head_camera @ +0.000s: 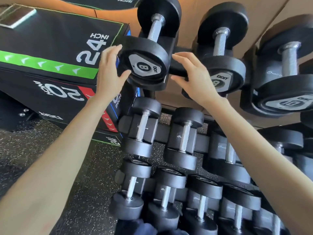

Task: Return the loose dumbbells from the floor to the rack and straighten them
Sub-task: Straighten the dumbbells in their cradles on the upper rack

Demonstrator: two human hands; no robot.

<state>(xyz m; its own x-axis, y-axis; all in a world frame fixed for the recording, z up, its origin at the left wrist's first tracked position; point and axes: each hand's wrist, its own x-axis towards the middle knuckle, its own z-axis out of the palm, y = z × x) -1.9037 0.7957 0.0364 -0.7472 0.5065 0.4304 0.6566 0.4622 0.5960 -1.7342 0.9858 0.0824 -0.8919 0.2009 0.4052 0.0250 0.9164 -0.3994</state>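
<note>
A black dumbbell marked 8 (145,65) lies in the leftmost cradle of the rack's top tier (177,70), its steel handle pointing away from me. My left hand (108,72) cups the left rim of its near head, fingers over the top edge and thumb on the face. My right hand (194,77) is just right of that head, over the black rail, fingers spread and holding nothing. Two more dumbbells (220,43) (288,60) rest on the same tier to the right.
Below, two lower tiers carry several black dumbbells (144,126) (133,184) side by side. A black foam jump box marked 24 and 20 inch (50,53) stands close against the rack's left end. Speckled rubber floor (33,150) spreads out at lower left.
</note>
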